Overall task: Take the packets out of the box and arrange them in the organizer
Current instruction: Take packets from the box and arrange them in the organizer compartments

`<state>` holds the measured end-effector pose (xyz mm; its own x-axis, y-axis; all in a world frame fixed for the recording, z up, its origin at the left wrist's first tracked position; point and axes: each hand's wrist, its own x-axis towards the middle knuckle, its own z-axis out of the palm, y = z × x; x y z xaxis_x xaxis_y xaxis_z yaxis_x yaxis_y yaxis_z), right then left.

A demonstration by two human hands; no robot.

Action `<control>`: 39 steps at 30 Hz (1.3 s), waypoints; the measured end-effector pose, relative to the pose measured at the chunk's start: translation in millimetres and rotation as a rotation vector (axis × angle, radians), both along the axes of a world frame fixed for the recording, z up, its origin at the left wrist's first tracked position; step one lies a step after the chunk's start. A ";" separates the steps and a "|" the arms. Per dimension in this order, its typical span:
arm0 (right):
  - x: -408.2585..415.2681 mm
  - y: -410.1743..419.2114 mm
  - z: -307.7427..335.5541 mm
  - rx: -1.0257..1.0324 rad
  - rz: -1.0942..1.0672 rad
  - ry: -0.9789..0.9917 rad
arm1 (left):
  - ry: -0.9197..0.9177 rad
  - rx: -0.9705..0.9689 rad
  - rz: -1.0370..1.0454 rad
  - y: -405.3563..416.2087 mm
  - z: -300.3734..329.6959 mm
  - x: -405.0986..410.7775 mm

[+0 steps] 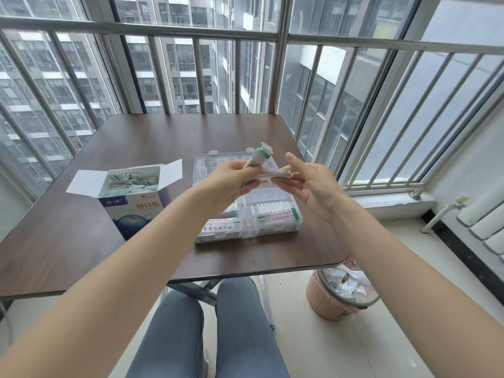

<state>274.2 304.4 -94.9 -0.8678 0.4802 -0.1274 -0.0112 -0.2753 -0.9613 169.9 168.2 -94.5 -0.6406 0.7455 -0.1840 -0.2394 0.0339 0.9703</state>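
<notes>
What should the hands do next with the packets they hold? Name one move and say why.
Probably lower the flat stack from the right hand into a free far compartment of the organizer. The near compartments already hold packets, the stack hangs right above the open organizer, and the left hand grips another bundle, while the box is far from empty.

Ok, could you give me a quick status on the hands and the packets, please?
Left hand grips a packet bundle; right hand pinches a flat stack. Box still holds packets, organizer partly filled. Nothing in the way.
</notes>
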 end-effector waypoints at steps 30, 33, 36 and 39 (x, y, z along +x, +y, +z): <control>-31.9 6.6 -17.0 1.471 0.167 -0.604 | 0.824 -0.632 -0.053 16.3 -21.9 -6.3; -31.0 6.6 -14.2 1.535 0.214 -0.658 | 0.833 -0.671 -0.092 17.0 -21.3 -6.3; -31.3 5.8 -14.7 1.584 0.224 -0.674 | 0.818 -0.672 -0.086 16.3 -20.2 -4.6; -32.2 5.1 -15.6 1.628 0.227 -0.679 | 0.833 -0.688 -0.041 16.1 -16.3 -1.7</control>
